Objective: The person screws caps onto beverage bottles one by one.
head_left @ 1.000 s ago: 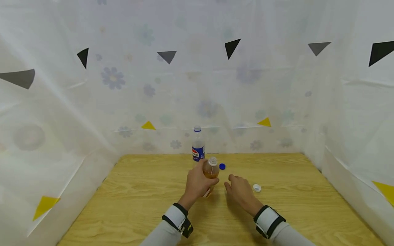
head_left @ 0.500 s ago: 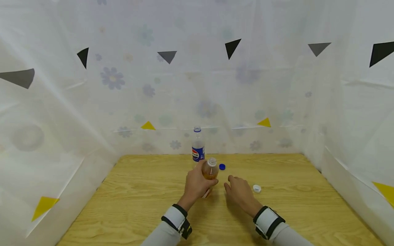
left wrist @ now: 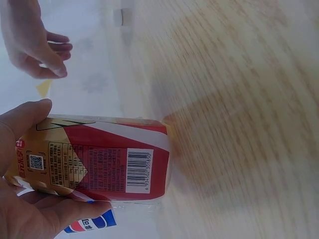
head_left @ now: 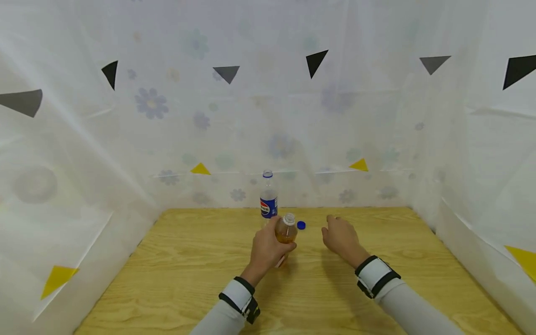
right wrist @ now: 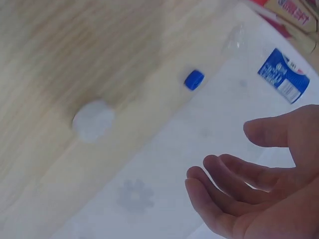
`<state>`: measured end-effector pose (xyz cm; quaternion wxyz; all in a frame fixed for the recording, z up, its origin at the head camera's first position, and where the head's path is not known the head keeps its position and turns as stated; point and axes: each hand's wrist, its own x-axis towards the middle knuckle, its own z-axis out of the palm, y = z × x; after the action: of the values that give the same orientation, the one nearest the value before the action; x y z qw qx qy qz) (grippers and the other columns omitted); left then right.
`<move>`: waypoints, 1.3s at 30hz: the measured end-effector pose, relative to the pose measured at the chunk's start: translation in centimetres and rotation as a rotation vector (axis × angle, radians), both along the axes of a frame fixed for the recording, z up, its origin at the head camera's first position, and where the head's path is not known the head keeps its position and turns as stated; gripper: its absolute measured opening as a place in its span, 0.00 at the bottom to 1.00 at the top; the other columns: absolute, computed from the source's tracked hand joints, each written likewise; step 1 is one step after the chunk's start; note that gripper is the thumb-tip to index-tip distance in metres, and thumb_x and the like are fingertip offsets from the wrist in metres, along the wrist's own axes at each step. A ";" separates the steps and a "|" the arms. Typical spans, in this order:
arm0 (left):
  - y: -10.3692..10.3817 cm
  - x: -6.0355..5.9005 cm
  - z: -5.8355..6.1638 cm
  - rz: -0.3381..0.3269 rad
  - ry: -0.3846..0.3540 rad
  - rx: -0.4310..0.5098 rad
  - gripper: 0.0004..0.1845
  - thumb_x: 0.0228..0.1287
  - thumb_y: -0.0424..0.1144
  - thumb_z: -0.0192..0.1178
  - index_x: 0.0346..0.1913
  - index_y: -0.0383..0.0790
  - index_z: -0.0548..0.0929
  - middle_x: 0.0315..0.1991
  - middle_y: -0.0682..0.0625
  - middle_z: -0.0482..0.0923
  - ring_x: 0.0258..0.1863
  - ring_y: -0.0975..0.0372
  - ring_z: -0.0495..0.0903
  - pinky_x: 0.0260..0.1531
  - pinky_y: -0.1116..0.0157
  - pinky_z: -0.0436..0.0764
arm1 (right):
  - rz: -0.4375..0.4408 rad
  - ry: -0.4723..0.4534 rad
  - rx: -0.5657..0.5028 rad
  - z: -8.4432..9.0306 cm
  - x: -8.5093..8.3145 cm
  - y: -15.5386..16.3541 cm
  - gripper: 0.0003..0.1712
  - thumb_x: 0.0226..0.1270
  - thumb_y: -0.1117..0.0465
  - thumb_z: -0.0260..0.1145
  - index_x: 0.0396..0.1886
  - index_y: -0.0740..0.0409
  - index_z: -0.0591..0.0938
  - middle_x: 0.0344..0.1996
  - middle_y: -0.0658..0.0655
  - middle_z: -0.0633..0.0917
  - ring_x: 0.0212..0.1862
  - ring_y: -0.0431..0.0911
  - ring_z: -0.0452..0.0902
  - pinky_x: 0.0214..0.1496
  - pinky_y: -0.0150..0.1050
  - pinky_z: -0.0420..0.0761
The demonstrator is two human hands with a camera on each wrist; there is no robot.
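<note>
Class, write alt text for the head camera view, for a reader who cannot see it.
A left hand grips an open bottle of amber drink on a wooden table. The right hand hovers open beside it, near a blue cap and a cola bottle.

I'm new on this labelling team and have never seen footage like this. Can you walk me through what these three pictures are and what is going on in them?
No machine here: a person works with two bare hands, wearing three cameras. The wide picture comes from a camera on the head, looking down at a wooden table walled in by thin white sheets. The other two come from cameras strapped to the wrists, so each shows its own hand up close.

The left hand has its grip round an uncapped bottle of amber drink with a red and tan label, standing on the table. The right hand is open above the table and holds nothing.

Behind stands a clear bottle with a blue label, also uncapped. A blue cap lies beside it, and the right wrist view also shows a white cap on the wood.
</note>
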<state>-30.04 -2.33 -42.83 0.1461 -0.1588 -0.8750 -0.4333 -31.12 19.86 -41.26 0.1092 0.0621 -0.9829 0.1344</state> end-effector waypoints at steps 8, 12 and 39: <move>0.1 0.0 0.0 0.004 0.003 -0.012 0.36 0.50 0.42 0.80 0.63 0.45 0.76 0.49 0.44 0.86 0.46 0.52 0.88 0.41 0.55 0.86 | -0.071 -0.136 -0.008 -0.9 -0.1 2.7 0.30 0.73 0.58 0.64 0.58 0.82 0.71 0.44 0.78 0.80 0.44 0.68 0.81 0.42 0.57 0.84; -0.1 0.0 0.1 0.011 0.011 -0.023 0.36 0.50 0.42 0.80 0.63 0.44 0.76 0.50 0.44 0.86 0.47 0.51 0.87 0.42 0.54 0.87 | -0.088 -0.223 -0.058 -2.5 0.0 3.1 0.31 0.71 0.55 0.67 0.53 0.82 0.73 0.39 0.75 0.80 0.42 0.70 0.79 0.41 0.60 0.82; 0.3 0.1 0.1 -0.024 -0.021 -0.014 0.36 0.52 0.42 0.79 0.64 0.45 0.75 0.52 0.44 0.86 0.48 0.52 0.87 0.44 0.53 0.87 | 0.015 -0.161 -0.063 -4.8 0.4 4.4 0.05 0.60 0.76 0.56 0.33 0.73 0.78 0.18 0.56 0.72 0.21 0.45 0.64 0.22 0.35 0.62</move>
<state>-29.98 -2.04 -42.75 0.1306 -0.1655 -0.8776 -0.4306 -30.73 24.26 -46.09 0.0308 0.0548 -0.9833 0.1706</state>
